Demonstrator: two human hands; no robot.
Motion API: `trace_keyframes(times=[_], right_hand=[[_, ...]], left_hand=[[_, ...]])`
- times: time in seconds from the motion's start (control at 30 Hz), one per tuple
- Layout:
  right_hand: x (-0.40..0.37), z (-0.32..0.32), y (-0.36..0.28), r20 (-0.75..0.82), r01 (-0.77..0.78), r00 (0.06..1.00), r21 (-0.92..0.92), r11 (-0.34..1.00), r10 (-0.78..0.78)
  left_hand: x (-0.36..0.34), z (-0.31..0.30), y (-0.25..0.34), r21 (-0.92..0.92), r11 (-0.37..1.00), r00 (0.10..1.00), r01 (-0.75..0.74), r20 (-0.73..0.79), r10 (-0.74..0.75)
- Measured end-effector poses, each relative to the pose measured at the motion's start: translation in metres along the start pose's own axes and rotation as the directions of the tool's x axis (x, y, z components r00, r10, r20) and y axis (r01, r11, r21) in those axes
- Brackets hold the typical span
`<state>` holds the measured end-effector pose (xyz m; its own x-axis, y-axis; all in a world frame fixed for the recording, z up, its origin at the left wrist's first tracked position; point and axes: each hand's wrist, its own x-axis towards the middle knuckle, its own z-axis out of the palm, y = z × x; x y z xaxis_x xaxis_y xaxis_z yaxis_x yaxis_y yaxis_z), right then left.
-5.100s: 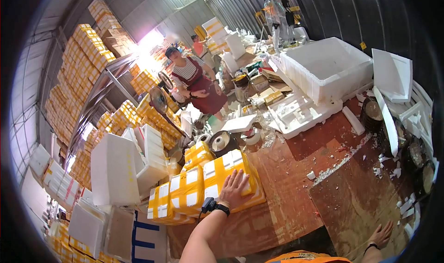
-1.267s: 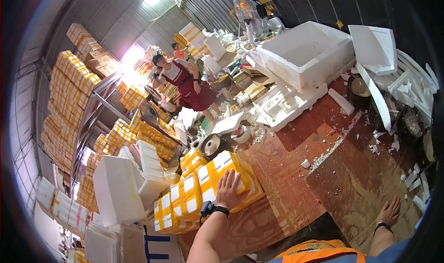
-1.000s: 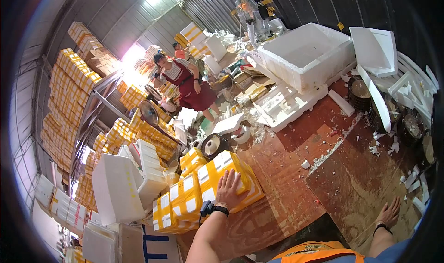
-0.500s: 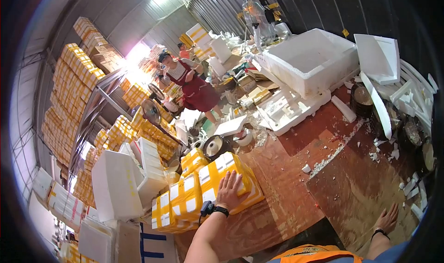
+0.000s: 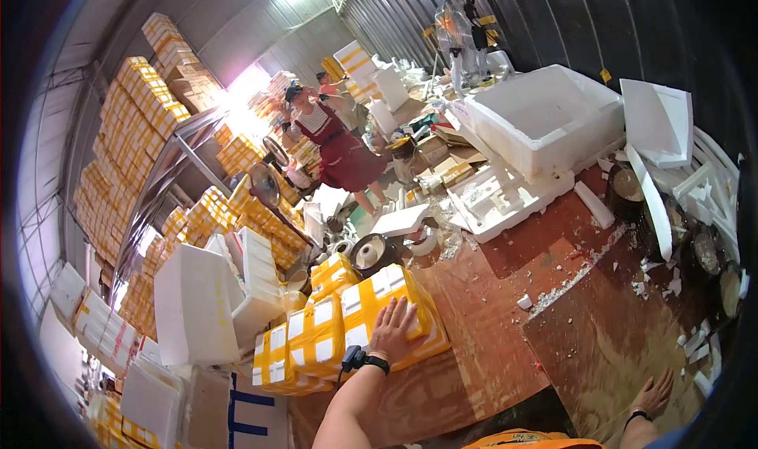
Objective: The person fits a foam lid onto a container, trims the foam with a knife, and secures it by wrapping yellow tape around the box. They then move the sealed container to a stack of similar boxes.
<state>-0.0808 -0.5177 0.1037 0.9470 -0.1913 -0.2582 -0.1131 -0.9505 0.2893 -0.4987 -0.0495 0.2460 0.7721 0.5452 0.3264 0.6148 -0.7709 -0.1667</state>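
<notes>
My left hand (image 5: 392,332) lies flat with its fingers out on a white foam box (image 5: 362,305) wrapped in yellow tape. More boxes of this kind (image 5: 314,332) stand packed against its left side, and a smaller taped block (image 5: 332,274) sits behind them. A black device on a band (image 5: 355,360) is strapped to my left wrist. Low on the right, my right hand (image 5: 652,395) has its fingers stretched out, holding nothing, close over the worn brown board (image 5: 584,354).
White foam boxes (image 5: 193,303) stand at left. A big foam tub (image 5: 545,121) and tape rolls (image 5: 626,184) are at right, with foam scraps (image 5: 525,301) strewn on the board. Beyond, a person in a red apron (image 5: 339,153) stands by a fan (image 5: 264,184) and stacked taped boxes (image 5: 118,157).
The view has tilted slightly, so the background sits a little lower and further right. My left hand stays on the box. My right hand appears slightly lower; the aproned person's arms have moved.
</notes>
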Motion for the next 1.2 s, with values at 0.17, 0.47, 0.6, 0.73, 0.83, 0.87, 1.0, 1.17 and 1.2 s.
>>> trace_keyframes(times=[0.17,0.47,0.6,0.73,0.83,0.87,1.0,1.17,1.2], right_hand=[[0.03,0.048,0.005,-0.097,-0.023,0.995,-0.013,1.0,0.021],[0.001,0.017,0.005,-0.17,0.032,0.985,0.107,0.994,-0.013],[-0.005,0.008,0.001,-0.14,0.015,0.99,0.133,0.991,0.004],[-0.01,0.002,-0.001,-0.093,-0.01,0.995,0.123,0.992,0.022],[-0.012,0.0,-0.001,-0.073,-0.019,0.997,0.1,0.995,0.027],[-0.013,-0.001,0.001,-0.073,-0.018,0.997,0.099,0.995,0.025],[-0.01,0.001,0.0,-0.1,0.002,0.995,0.117,0.993,0.01],[0.011,0.051,0.016,-0.886,0.33,0.444,0.024,0.944,-0.132],[0.018,0.061,0.018,-0.767,0.269,0.635,0.101,0.958,-0.097]], left_hand=[[-0.002,-0.001,0.002,-0.015,1.0,1.0,0.018,0.006,-0.018],[-0.002,0.001,0.0,0.005,1.0,1.0,0.022,0.013,-0.022],[0.0,-0.002,0.003,0.017,0.999,0.999,0.031,0.026,-0.031],[-0.001,-0.001,0.002,0.005,1.0,1.0,0.024,0.018,-0.024],[-0.003,0.003,0.0,0.014,1.0,0.999,0.027,0.037,-0.028],[-0.004,0.002,0.001,0.015,0.999,0.999,0.029,0.038,-0.029],[-0.003,0.004,-0.001,0.019,1.0,0.999,0.005,0.034,-0.006],[-0.001,0.001,0.002,-0.005,1.0,0.998,0.025,0.05,-0.025],[0.002,0.007,0.001,-0.006,1.0,0.999,0.005,0.042,-0.005]])
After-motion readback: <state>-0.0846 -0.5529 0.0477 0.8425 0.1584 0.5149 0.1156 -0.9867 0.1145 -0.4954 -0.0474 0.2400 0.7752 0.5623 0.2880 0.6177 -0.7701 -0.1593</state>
